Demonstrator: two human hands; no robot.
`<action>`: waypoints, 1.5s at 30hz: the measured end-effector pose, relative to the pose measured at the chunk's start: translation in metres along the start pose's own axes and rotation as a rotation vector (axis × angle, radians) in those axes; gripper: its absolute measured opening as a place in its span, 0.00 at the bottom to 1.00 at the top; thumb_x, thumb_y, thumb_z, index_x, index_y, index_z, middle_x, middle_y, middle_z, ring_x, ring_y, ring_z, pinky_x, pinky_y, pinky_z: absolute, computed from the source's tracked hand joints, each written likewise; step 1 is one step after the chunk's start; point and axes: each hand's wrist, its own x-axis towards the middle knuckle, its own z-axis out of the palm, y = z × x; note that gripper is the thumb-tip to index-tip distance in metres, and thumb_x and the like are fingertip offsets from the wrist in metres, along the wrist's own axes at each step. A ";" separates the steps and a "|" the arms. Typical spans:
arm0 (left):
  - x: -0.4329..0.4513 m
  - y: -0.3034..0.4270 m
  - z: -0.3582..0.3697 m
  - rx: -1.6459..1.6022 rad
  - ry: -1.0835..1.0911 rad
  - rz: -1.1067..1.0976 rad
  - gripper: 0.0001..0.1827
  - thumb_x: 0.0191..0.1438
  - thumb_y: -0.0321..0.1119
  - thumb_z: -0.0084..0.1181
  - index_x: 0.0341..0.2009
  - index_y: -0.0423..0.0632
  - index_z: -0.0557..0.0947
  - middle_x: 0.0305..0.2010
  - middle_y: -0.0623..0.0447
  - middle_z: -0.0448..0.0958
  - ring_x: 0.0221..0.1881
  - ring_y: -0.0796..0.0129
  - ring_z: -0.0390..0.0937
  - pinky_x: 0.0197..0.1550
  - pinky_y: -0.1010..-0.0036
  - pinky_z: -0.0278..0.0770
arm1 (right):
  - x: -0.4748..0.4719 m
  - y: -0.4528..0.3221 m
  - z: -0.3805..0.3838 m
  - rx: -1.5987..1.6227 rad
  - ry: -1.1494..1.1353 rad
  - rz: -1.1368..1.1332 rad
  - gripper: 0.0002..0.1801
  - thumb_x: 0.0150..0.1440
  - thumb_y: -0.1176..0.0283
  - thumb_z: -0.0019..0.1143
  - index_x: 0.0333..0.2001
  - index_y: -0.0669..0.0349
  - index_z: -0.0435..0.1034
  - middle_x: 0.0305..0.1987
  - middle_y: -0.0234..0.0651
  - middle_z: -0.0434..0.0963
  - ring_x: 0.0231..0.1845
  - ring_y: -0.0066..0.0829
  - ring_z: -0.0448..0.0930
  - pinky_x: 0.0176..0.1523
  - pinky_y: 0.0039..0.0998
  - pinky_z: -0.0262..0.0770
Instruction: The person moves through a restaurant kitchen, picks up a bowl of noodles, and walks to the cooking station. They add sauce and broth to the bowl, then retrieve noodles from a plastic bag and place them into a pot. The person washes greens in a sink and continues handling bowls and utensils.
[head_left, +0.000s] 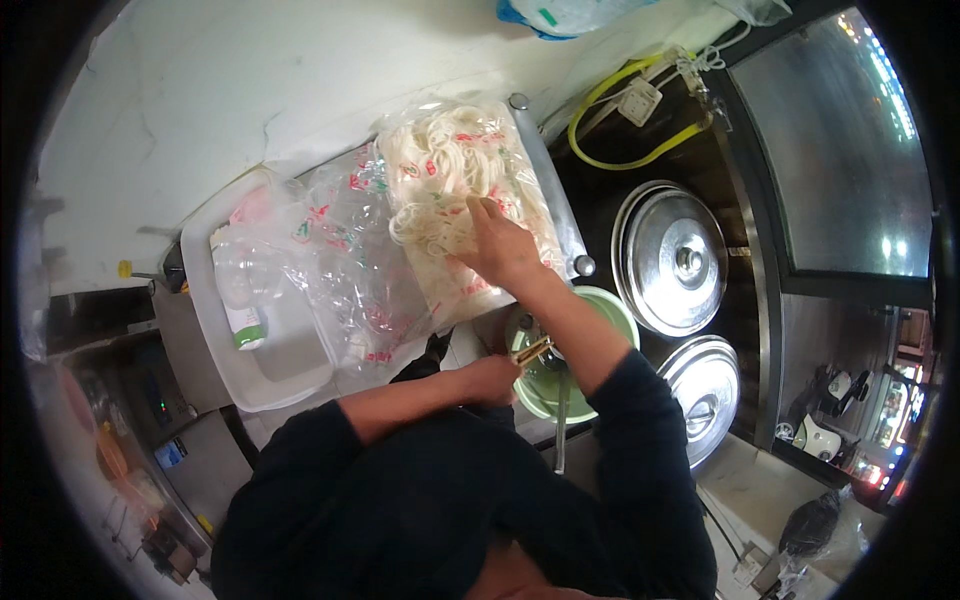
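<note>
My right hand (504, 247) reaches over a bed of pale noodles (457, 161) in a clear plastic bag with red and green print. Its fingers touch the front part of the noodles, and the palm side is hidden, so I cannot tell whether it grips any. Close to my body, my left hand (491, 379) is closed around thin wooden sticks, apparently chopsticks (534, 350). They point over a pale green bucket (626, 319). Inside the bucket stands a metal utensil with a long handle (561, 427), partly behind my right forearm.
Left of the noodles, a white plastic tub (292, 397) holds a clear plastic jar (244, 274) and a white-and-green package (246, 326). The loose bag plastic (360, 277) drapes towards it. Two lidded metal pots (667, 259) (701, 401) stand right, below a yellow hose (637, 161).
</note>
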 end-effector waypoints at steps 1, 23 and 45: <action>-0.024 0.005 -0.022 -0.071 -0.029 0.032 0.19 0.52 0.39 0.55 0.45 0.39 0.77 0.41 0.38 0.78 0.45 0.47 0.77 0.48 0.60 0.74 | 0.017 -0.001 0.005 -0.048 -0.111 0.032 0.32 0.48 0.59 0.63 0.55 0.59 0.66 0.60 0.43 0.68 0.51 0.46 0.76 0.51 0.41 0.73; -0.083 -0.130 -0.244 0.503 0.548 -0.471 0.16 0.51 0.39 0.55 0.42 0.44 0.81 0.43 0.40 0.78 0.47 0.45 0.75 0.46 0.55 0.74 | -0.006 -0.011 -0.141 1.191 0.267 0.328 0.10 0.51 0.77 0.58 0.39 0.67 0.73 0.30 0.27 0.76 0.29 0.15 0.73 0.32 0.18 0.69; -0.060 -0.071 -0.190 0.404 0.658 -0.075 0.39 0.37 0.40 0.69 0.56 0.47 0.71 0.58 0.40 0.67 0.58 0.44 0.67 0.58 0.58 0.68 | 0.023 -0.061 -0.144 1.517 0.293 0.367 0.16 0.52 0.78 0.52 0.46 0.62 0.69 0.30 0.30 0.75 0.18 0.15 0.69 0.17 0.17 0.60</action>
